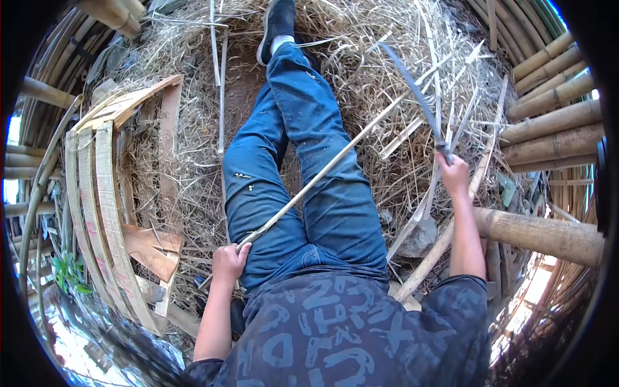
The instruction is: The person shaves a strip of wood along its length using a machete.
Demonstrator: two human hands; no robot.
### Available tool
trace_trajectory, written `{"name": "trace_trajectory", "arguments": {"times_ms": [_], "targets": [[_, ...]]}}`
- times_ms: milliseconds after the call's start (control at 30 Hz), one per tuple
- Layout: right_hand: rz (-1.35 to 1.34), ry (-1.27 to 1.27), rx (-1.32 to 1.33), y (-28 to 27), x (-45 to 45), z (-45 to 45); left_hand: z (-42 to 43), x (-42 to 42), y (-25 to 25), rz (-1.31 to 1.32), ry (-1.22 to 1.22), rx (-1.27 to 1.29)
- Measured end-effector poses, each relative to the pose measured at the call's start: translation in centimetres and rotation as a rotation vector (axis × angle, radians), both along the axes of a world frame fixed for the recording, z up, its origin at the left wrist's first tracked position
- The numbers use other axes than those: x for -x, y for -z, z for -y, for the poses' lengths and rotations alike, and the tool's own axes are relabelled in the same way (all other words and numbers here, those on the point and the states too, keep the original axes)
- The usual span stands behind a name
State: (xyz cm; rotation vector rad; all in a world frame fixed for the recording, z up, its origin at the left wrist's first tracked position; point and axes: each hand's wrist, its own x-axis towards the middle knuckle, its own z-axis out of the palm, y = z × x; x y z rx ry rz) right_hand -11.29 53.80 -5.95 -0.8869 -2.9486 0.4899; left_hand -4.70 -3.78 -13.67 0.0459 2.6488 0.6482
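Note:
My left hand (229, 263) is closed around the near end of a long, thin bamboo strip (322, 172). The strip slants across both my thighs, up and to the right, its far end over the shavings. Off to the right, my right hand (454, 173) grips the dark handle of a long-bladed knife (412, 87). Its blade points forward and a little left, crossing near the strip's far end; whether they touch I cannot tell. My legs in blue jeans (335, 168) are stretched out and crossed at the shins.
Curly bamboo shavings (367, 71) and loose split strips cover the ground. At left stands a slatted wooden pallet (103, 213). A thick bamboo pole (541, 235) lies by my right forearm, near a grey stone (418, 237). Bamboo walls (554, 122) enclose both sides.

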Motion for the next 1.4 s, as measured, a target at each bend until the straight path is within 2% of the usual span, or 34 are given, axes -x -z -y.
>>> {"name": "trace_trajectory", "arguments": {"times_ms": [100,233,300,400,533,700,900,1067,1133,1233,1267,1300,1333,1400], "targets": [[0.139,-0.033,0.254,2.1,-0.1,4.6,-0.3,0.2,-0.5,-0.034,0.023,0.017],[0.131,-0.252,0.121,3.2,0.0,12.5,-0.8,-0.5,-1.3,-0.089,-0.008,0.085],[0.074,-0.353,0.242,3.0,-0.2,15.8,-0.7,-1.0,-1.2,-0.117,-0.002,0.092],[0.003,-0.485,0.083,5.2,-1.2,18.0,-0.8,-1.3,-1.4,-0.162,0.007,0.138],[0.007,-0.471,0.101,4.5,-1.4,18.1,-1.5,-1.5,-2.9,-0.213,0.040,0.172],[0.023,-0.398,0.156,3.8,-2.1,18.6,-2.6,-1.2,-3.8,-0.258,0.070,0.065],[0.132,-0.360,0.285,1.6,-2.0,19.0,-1.8,-1.0,-3.5,-0.159,0.049,0.010],[0.187,-0.405,0.227,2.0,-1.7,19.0,-1.6,-0.2,-3.6,-0.096,0.027,-0.020],[0.248,-0.431,0.344,2.4,-1.1,18.2,-1.9,0.0,-4.0,-0.060,-0.001,-0.022],[0.207,-0.394,0.464,2.5,-0.6,18.0,-2.2,0.2,-4.7,0.036,-0.079,-0.010],[0.356,-0.362,0.417,1.9,-0.5,17.8,-2.4,0.3,-4.7,0.034,-0.085,-0.007],[0.355,-0.369,0.420,0.9,-0.2,18.3,-2.5,0.3,-4.7,0.076,-0.124,0.115],[0.428,-0.393,0.313,0.2,-0.2,18.8,-2.5,0.3,-4.7,0.119,-0.161,0.238],[0.532,-0.393,0.172,-0.8,0.1,19.5,-2.5,0.4,-4.3,0.124,-0.173,0.228]]}}
